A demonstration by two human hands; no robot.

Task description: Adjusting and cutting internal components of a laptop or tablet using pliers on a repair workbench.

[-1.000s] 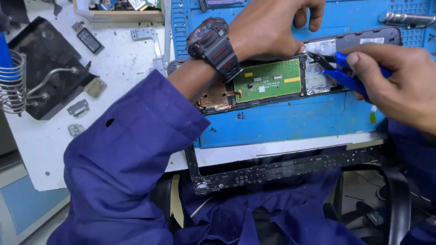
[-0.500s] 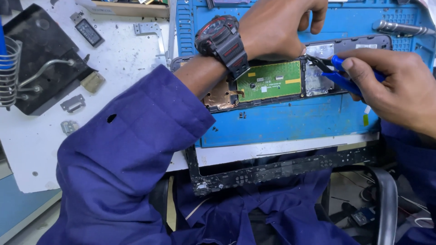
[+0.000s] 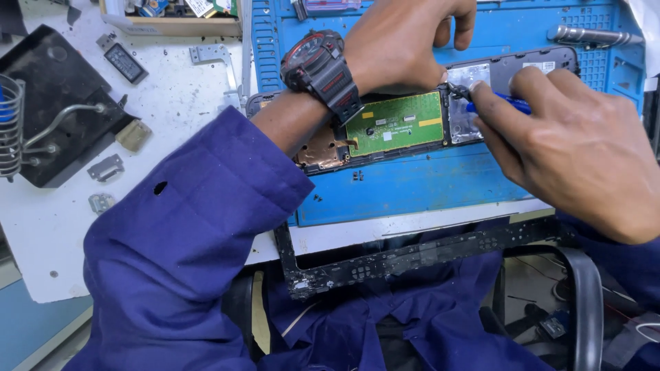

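Observation:
A long dark panel (image 3: 536,65) lies on a blue work mat (image 3: 412,185). It carries a green circuit board (image 3: 402,124), a silver metal plate (image 3: 462,127) and a copper-coloured part (image 3: 320,151). My left hand (image 3: 399,41), with a black and red watch (image 3: 320,69) on its wrist, reaches over the panel and grips its upper edge by the plate. My right hand (image 3: 577,151) holds a blue-handled tool (image 3: 498,104). The tool's dark tip touches the panel at the plate's top corner, just below my left thumb.
A black frame strip (image 3: 412,257) lies along the table's front edge. At the left stand a soldering holder with a wire coil (image 3: 10,127) on a black base (image 3: 55,103), with small metal brackets (image 3: 106,167) nearby. A wooden tray (image 3: 172,24) and a metal rod (image 3: 595,34) sit at the back.
My right hand has moved left and closed over the tool's blue handles, bringing the tip to the plate's corner. My left hand keeps its hold on the panel.

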